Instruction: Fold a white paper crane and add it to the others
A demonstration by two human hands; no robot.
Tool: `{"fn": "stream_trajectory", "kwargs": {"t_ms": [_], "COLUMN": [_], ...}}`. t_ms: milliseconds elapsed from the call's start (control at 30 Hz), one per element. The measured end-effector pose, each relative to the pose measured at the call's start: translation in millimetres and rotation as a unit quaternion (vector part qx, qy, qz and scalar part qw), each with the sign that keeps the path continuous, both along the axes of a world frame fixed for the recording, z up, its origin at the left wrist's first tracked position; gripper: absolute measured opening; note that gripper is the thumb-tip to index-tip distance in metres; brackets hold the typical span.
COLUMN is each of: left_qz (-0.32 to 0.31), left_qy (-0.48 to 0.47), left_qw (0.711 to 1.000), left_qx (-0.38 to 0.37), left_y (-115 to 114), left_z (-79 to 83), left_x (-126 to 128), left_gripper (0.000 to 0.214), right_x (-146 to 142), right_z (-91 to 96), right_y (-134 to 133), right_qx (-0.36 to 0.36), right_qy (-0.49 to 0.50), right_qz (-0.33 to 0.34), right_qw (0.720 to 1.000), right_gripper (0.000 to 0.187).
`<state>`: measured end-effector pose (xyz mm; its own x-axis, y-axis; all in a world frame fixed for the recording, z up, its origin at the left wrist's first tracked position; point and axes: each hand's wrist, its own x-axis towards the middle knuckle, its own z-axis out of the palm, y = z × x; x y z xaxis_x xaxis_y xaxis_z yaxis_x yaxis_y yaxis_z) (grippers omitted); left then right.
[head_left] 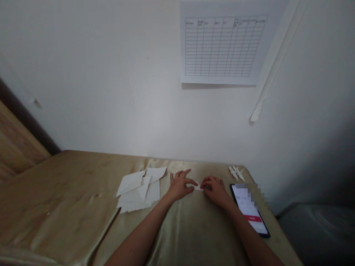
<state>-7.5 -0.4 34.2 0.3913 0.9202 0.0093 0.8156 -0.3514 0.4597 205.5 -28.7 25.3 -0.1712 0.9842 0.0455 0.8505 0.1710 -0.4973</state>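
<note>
A small folded piece of white paper [198,188] lies between my hands on the gold cloth, partly covered by fingers. My left hand [179,186] has its thumb and index finger at the paper's left end, while its other fingers are spread out. At the right end, the curled fingers of my right hand [215,189] press together on the paper. Left of my left hand is a loose pile of white paper sheets [138,192]. Small folded paper figures with pointed ends [237,173] sit beyond my right hand, near the far right corner.
A phone [251,212] with a lit screen lies beside my right forearm. The gold cloth [69,199] covers the table, which meets a white wall [105,92]. A printed grid sheet [222,48] hangs there. Wooden furniture [19,136] stands at the left.
</note>
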Motion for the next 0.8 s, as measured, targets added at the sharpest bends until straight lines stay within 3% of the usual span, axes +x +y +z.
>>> {"fn": "stream_trajectory", "kwargs": {"t_ms": [300, 800], "left_qz": [0.029, 0.018], "left_qy": [0.01, 0.011], "left_qw": [0.999, 1.0], "left_qx": [0.043, -0.017], "left_y": [-6.4, 1.7], "left_z": [-4.8, 1.6], "left_x": [12.8, 3.2], "left_gripper": [0.031, 0.035], "right_x": [-14.4, -0.7], "right_z": [-6.9, -8.1], "right_y": [-0.6, 6.4], "right_qx": [0.035, -0.019], "right_qy": [-0.032, -0.012], "right_qz": [-0.038, -0.006], "right_qw": [0.998, 1.0], "right_gripper": [0.017, 0.021]}}
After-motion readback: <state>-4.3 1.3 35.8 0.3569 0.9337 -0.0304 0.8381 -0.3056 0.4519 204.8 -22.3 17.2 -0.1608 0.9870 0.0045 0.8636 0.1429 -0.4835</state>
